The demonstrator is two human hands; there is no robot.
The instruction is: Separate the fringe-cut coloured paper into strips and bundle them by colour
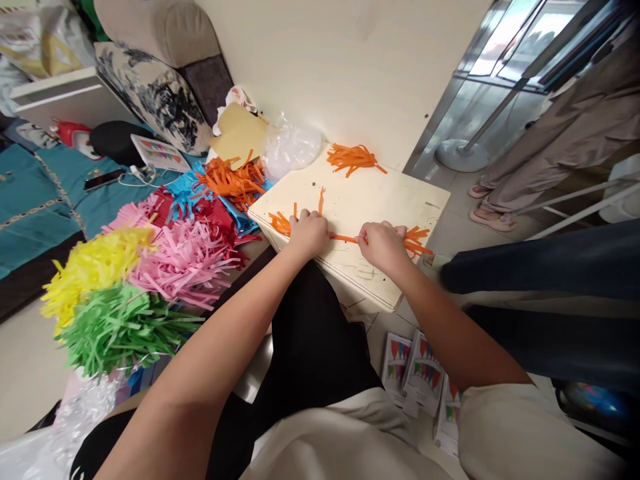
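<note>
The orange paper strip (pixel 344 238), thin, light, limp and easily torn, lies stretched near the white board (pixel 370 200)'s front edge, apparently pinched at each end by the closed left hand (pixel 309 233) and right hand (pixel 384 245).

Cream wall (pixel 350 60), tiled floor (pixel 30 360), cushioned sofa (pixel 165 73), glass door (pixel 505 47)

A pale wooden table (pixel 380 200) carries a bundle of orange paper strips (pixel 353 159) at its far edge, more orange strips (pixel 279 222) near its left corner, and an orange fringe piece (pixel 417 241) by its right edge, with dark specks scattered on it.
</note>
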